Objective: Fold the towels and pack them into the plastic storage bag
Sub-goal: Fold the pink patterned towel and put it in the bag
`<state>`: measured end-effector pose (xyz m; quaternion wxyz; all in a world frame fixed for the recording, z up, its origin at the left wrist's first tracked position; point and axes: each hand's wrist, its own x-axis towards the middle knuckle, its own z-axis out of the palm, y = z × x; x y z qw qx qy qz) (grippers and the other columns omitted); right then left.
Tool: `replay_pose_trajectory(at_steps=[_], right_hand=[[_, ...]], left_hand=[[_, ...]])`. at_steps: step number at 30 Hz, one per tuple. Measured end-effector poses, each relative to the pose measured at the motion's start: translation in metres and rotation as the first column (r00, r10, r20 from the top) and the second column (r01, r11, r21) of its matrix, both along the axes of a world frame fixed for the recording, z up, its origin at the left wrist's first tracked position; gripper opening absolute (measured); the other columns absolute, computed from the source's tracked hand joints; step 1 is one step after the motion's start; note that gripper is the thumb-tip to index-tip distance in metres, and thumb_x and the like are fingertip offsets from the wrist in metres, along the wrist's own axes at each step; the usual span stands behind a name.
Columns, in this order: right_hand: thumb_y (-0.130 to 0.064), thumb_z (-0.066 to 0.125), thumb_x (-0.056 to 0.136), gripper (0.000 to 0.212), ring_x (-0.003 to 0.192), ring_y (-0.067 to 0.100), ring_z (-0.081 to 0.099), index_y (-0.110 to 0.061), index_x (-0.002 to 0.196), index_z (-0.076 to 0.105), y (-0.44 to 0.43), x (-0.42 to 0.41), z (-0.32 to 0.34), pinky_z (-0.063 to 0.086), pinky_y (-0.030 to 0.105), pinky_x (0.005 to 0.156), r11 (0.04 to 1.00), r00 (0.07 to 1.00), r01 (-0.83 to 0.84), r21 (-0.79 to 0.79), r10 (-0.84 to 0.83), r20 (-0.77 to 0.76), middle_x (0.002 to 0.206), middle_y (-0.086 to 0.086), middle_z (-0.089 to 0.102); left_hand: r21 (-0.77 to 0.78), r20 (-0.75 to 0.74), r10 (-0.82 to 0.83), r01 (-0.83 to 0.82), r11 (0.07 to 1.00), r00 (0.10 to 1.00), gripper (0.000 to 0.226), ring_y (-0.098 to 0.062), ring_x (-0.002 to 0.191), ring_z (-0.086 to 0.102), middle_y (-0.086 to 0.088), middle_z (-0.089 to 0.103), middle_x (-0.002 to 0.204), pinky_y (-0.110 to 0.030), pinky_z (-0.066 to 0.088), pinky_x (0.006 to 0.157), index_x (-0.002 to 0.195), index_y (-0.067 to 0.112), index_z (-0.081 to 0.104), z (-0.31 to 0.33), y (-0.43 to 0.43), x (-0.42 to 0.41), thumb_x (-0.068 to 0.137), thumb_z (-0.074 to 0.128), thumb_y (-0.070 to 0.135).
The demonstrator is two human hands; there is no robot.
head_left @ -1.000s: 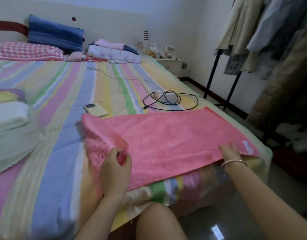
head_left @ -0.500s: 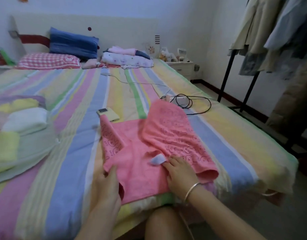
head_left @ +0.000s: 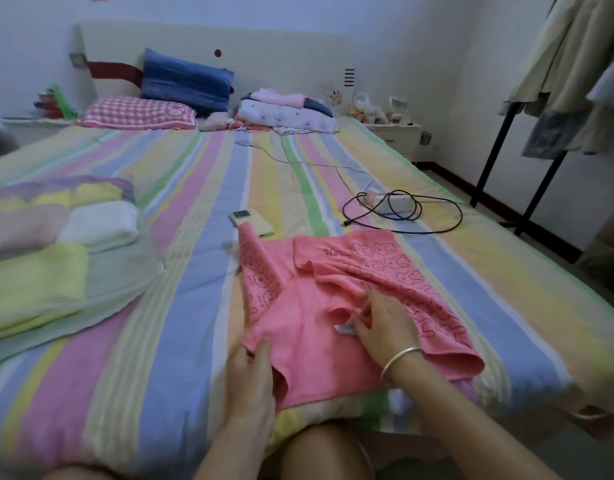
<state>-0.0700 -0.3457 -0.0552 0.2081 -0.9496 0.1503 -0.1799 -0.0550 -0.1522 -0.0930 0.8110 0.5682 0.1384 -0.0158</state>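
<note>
the person's left hand [head_left: 252, 372] is pinching the near-left corner of the pink rabbit-print microfibre towel [head_left: 319, 344] on the striped bed [head_left: 181, 271], while the right hand [head_left: 385, 325], fingers closed on the folded-over flap's edge, is sitting nearer the loose right side.

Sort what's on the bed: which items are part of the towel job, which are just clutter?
Part of the job:
pink towel, pinned by the left hand and right hand
plastic bag holding folded towels

Just lying about:
phone
black cable
pillows
folded bedding
hanging clothes
</note>
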Motion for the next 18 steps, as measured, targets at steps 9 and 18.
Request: replay_pose_trajectory(at_steps=[9,18], right_hand=[[-0.018,0.073,0.076,0.021,0.044,0.011,0.044,-0.018,0.076,0.052,0.062,-0.003,0.016,0.033,0.021,0.041,0.984,0.899,-0.011,-0.176,0.087,0.429,0.061,-0.007,0.051],[-0.046,0.066,0.081,0.022,0.035,0.01,0.038,-0.027,0.08,0.057,0.095,-0.004,-0.02,0.011,0.015,0.037,0.947,0.965,0.018,-0.322,0.067,0.252,0.058,-0.007,0.054]], left_hand=[[-0.083,0.038,-0.011,0.014,0.996,0.999,0.019,-0.017,0.1,0.068,-0.001,0.075,0.101,-0.036,0.051,0.089,0.102,0.013,0.072,0.001,-0.003,-0.011,0.097,0.053,0.015],[-0.167,-0.029,-0.057,0.051,0.985,0.998,0.026,-0.028,0.11,0.065,-0.01,0.072,0.111,-0.049,0.046,0.102,0.113,0.011,0.07,-0.004,0.001,-0.016,0.099,0.051,0.023]])
